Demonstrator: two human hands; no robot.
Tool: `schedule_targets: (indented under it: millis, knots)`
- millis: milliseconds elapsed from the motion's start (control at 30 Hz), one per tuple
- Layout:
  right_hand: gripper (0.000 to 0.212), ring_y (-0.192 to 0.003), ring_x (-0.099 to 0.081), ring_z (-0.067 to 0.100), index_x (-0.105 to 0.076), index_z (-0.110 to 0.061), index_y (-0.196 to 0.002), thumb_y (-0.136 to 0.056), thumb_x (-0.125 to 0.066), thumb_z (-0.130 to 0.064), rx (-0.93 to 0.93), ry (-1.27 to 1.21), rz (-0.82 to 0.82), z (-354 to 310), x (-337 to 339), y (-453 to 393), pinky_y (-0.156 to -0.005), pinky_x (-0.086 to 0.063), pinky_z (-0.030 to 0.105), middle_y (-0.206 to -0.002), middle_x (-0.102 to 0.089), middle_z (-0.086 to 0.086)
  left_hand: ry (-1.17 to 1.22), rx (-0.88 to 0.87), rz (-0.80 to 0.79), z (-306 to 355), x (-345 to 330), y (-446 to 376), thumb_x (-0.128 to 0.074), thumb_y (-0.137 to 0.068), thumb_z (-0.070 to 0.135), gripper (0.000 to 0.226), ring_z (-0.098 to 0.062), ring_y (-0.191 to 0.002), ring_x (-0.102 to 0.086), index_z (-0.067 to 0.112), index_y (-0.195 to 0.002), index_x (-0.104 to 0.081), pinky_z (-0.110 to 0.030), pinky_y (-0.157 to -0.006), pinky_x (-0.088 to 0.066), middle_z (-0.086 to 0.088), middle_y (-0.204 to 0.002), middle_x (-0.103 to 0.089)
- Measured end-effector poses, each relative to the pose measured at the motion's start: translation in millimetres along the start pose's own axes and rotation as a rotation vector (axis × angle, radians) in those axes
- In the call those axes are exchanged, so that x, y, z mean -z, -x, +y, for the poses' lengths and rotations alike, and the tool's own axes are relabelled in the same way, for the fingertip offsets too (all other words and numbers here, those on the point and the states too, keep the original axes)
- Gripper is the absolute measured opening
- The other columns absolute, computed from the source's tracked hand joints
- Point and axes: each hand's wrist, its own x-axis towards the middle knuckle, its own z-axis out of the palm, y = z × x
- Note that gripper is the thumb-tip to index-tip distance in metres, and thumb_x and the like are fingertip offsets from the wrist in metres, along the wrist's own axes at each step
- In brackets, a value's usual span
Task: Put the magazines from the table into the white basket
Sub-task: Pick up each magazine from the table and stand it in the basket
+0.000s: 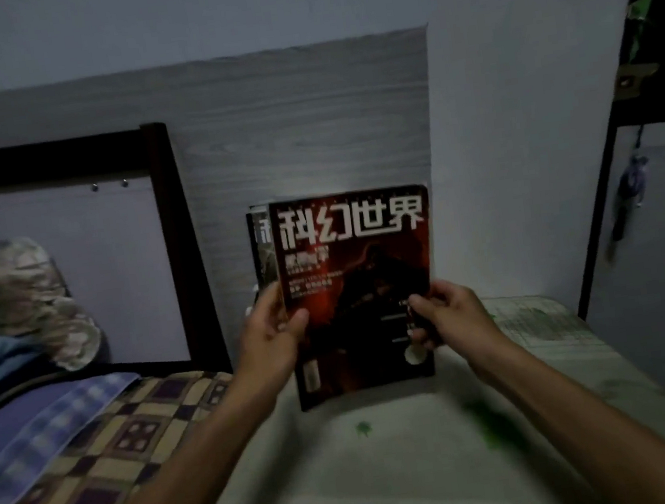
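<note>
I hold magazines upright above the table. The front magazine has a red and black cover with big white characters. A second magazine shows behind it as a dark strip at its left edge. My left hand grips the left edge, thumb on the front cover. My right hand grips the right edge lower down. No white basket is in view.
The table carries a pale cloth with green marks. A bed with a checked blanket and blue bedding lies at the left, with a dark bed frame behind. A grey wood-grain panel covers the wall ahead. A dark post stands at the right.
</note>
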Motion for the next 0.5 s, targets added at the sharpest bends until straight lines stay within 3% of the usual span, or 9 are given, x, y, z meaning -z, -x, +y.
schedule_targets:
  millis: [100,167,267,400,467,500]
  knots:
    - [0.017,-0.050,-0.063,0.007,-0.065,-0.016,-0.107,-0.100,-0.050,-0.014,0.139,-0.037,0.060,-31.8,-31.7,-30.5,-0.048,-0.051,0.022,-0.081,-0.070,-0.001,-0.116,-0.154,0.145,15.8,15.7,-45.6,-0.054,-0.097,0.009,0.036,0.010,-0.096,-0.062,0.034,-0.124,-0.055,-0.011,-0.070,-0.053,0.018,-0.110,-0.065]
    - [0.019,-0.056,-0.065,0.008,-0.065,-0.019,-0.109,-0.100,-0.049,-0.018,0.224,-0.015,0.103,-47.1,-49.6,-57.5,-0.058,-0.057,0.030,-0.089,-0.072,0.000,-0.223,-0.243,0.186,17.3,23.7,-77.5,-0.054,-0.098,0.014,0.033,0.014,-0.093,-0.061,0.036,-0.123,-0.052,-0.009,-0.067,-0.051,0.022,-0.107,-0.063]
    - [0.017,-0.063,-0.066,0.013,-0.065,-0.025,-0.105,-0.100,-0.049,-0.021,0.258,0.006,0.127,-52.5,-69.0,-98.1,-0.067,-0.059,0.041,-0.093,-0.072,0.001,-0.363,-0.334,0.215,5.3,36.0,-120.1,-0.055,-0.098,0.018,0.031,0.004,-0.097,-0.060,0.034,-0.123,-0.051,-0.015,-0.072,-0.048,0.016,-0.108,-0.062]
    - [0.019,-0.078,-0.068,0.018,-0.066,-0.020,-0.112,-0.099,-0.052,-0.022,0.230,0.155,0.150,-12.9,-87.7,-140.3,-0.075,-0.059,0.040,-0.102,-0.072,0.002,-0.546,-0.269,0.275,-42.1,47.2,-151.8,-0.066,-0.090,0.023,0.036,-0.019,-0.109,-0.061,0.029,-0.123,-0.054,-0.032,-0.081,-0.054,0.004,-0.115,-0.062]
    - [0.022,-0.090,-0.062,0.016,-0.062,-0.021,-0.117,-0.096,-0.057,-0.023,0.234,0.369,0.275,16.6,-88.3,-147.9,-0.077,-0.052,0.034,-0.116,-0.064,0.000,-0.790,-0.158,0.371,-78.2,49.6,-149.6,-0.076,-0.081,0.029,0.063,-0.029,-0.127,-0.045,0.022,-0.136,-0.045,-0.050,-0.101,-0.044,-0.007,-0.136,-0.050]
    - [0.027,-0.096,-0.058,0.016,-0.057,-0.023,-0.121,-0.094,-0.060,-0.025,0.236,0.438,0.324,34.1,-87.0,-147.9,-0.080,-0.050,0.033,-0.121,-0.056,-0.002,-0.752,-0.053,0.400,-97.9,48.5,-144.3,-0.077,-0.079,0.033,0.077,-0.031,-0.133,-0.038,0.020,-0.143,-0.036,-0.053,-0.106,-0.038,-0.009,-0.145,-0.042]
